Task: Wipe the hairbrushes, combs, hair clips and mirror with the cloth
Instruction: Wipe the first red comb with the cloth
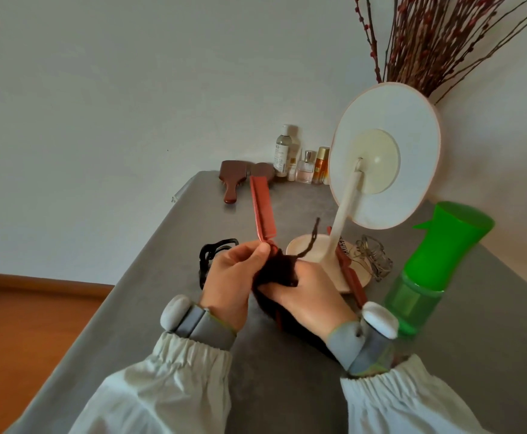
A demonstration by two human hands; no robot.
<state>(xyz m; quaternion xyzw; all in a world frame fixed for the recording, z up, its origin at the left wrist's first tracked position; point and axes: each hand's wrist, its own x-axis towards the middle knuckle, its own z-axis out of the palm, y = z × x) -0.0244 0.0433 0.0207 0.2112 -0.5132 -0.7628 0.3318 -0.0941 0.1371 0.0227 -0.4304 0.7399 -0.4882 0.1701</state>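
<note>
My left hand (235,281) pinches the lower end of a reddish-brown comb (262,209) that points up and away from me. My right hand (310,300) grips a dark brown cloth (276,269) bunched around the comb's base. A white round mirror (387,155) on a stand shows its back to me, its base (299,247) just beyond my hands. A second reddish comb (351,278) lies by that base. A clear hair clip (373,256) rests right of the base, and a black clip (213,256) lies left of my left hand. Two wooden hairbrushes (234,180) lie at the far end.
A green spray bottle (431,264) stands close to my right wrist. Several cosmetic bottles (299,161) line the far wall. Dried red branches (437,39) rise behind the mirror. The grey table (149,277) drops off at its left edge to a wooden floor (21,324).
</note>
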